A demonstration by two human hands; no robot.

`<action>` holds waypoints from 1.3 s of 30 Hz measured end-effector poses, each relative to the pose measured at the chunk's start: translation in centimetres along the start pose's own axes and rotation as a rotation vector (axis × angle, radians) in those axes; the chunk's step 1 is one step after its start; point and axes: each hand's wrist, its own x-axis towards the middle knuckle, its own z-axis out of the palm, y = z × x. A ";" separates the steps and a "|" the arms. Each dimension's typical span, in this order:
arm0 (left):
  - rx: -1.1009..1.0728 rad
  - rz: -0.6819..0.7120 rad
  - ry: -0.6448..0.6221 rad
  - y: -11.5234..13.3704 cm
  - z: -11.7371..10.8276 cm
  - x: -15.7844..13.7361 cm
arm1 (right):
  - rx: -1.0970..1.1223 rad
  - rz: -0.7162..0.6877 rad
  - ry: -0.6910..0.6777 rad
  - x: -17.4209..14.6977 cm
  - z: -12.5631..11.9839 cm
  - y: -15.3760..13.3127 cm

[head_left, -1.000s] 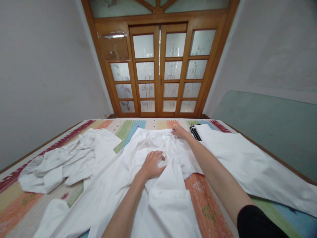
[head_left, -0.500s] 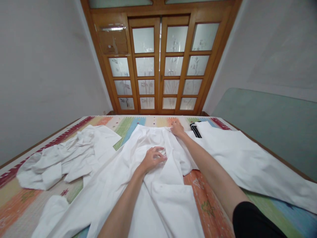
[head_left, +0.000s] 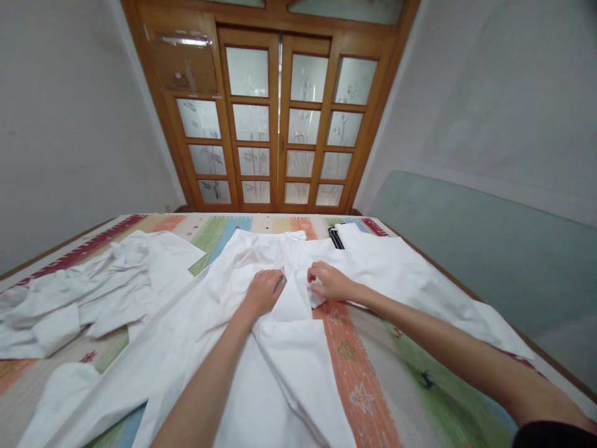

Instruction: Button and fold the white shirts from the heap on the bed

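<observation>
My right hand [head_left: 329,281] has left the far edge of the white garment [head_left: 284,351], central on the patterned cover [head_left: 347,373], and now sits level with my left hand [head_left: 265,291] — both curled, whether gripping I cannot tell.

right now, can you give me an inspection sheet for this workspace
Surface: patterned multicoloured cover
Job's things: white garment spread in the middle, creased
Clutter: crumpled white cloth, left; smoother white cloth, right; black striped piece at its far end
Grips: left hand on the garment, right hand near its right edge; fingers curled, hold on cloth unclear
Cables: nothing seen
Surroundings: wooden doors with glass panes, grey walls, pale green panel at right
</observation>
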 end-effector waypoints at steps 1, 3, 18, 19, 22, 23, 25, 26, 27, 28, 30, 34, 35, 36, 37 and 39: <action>0.035 0.002 0.022 0.1 0.1 0.0 | 0.005 -0.034 -0.030 -1.4 0.2 -0.7; 0.119 -0.009 0.062 0.4 0.0 -0.1 | 0.018 -0.082 -0.106 -3.5 0.6 -1.9; 0.326 -0.407 -0.143 -0.7 -5.1 -3.4 | -0.432 -0.072 -0.109 -5.2 1.8 -4.3; 0.317 -0.426 -0.159 -1.3 -5.3 -3.6 | -0.449 -0.072 -0.113 -5.5 1.7 -4.1; 0.320 -0.429 -0.190 -3.0 -5.8 -4.1 | -0.487 -0.043 -0.125 -6.4 1.0 -3.1; 0.331 -0.414 -0.189 -3.4 -5.8 -4.1 | -0.496 -0.025 -0.127 -6.8 0.7 -2.7; 0.347 -0.392 -0.177 -4.1 -5.8 -4.2 | -0.512 0.027 -0.126 -7.6 0.1 -1.7; 0.346 -0.386 -0.166 -4.4 -5.8 -4.2 | -0.517 0.061 -0.127 -7.9 -0.2 -1.2; 0.337 -0.382 -0.152 -4.6 -5.9 -4.1 | -0.518 0.097 -0.130 -8.3 -0.5 -0.8; 0.324 -0.376 -0.136 -4.8 -5.9 -4.1 | -0.513 0.135 -0.134 -8.6 -0.7 -0.5; 0.305 -0.358 -0.104 -4.9 -6.0 -4.0 | -0.484 0.215 -0.144 -9.2 -1.1 -0.2; 0.334 -0.319 -0.071 -4.2 -6.4 -4.2 | -0.343 0.333 -0.128 -10.3 -1.6 -0.6; 0.334 -0.304 -0.063 -3.8 -6.5 -4.6 | -0.276 0.330 -0.131 -10.7 -1.7 -0.9; 0.325 -0.282 -0.055 -3.4 -6.5 -5.0 | -0.192 0.300 -0.145 -11.2 -1.7 -1.1; 0.306 -0.251 -0.050 -2.9 -6.4 -5.6 | -0.088 0.242 -0.164 -11.7 -1.8 -1.4; 0.239 -0.172 -0.050 -1.8 -6.0 -7.1 | 0.160 0.088 -0.193 -12.9 -1.8 -2.0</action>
